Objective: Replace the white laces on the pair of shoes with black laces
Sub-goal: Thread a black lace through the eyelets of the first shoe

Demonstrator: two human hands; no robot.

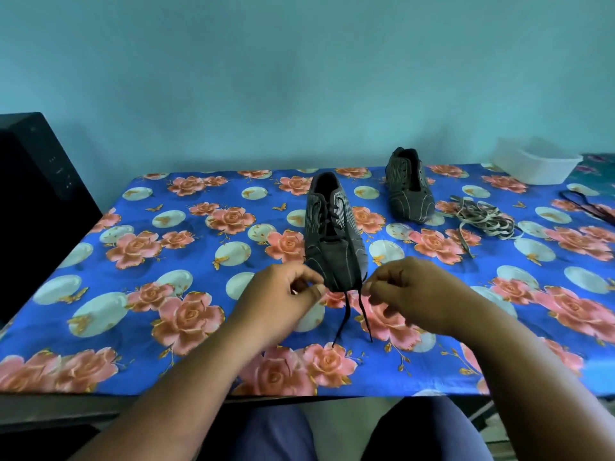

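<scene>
1. Pinching black lace (346, 314) ends, left hand (283, 302) and right hand (416, 296) work at the near shoe (332, 234) on the flowered table (133, 294).
2. White laces (482, 217) lie heaped beside the far shoe (411, 186).
3. White tub (535, 164), contents unseen.

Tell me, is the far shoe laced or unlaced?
Unlaced: the far shoe shows bare eyelets and an open throat, with no lace through it.

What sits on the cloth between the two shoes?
Nothing: in the head view, only bare flowered tablecloth separates the near shoe from the far shoe. The white laces lie beyond the far one.
</scene>
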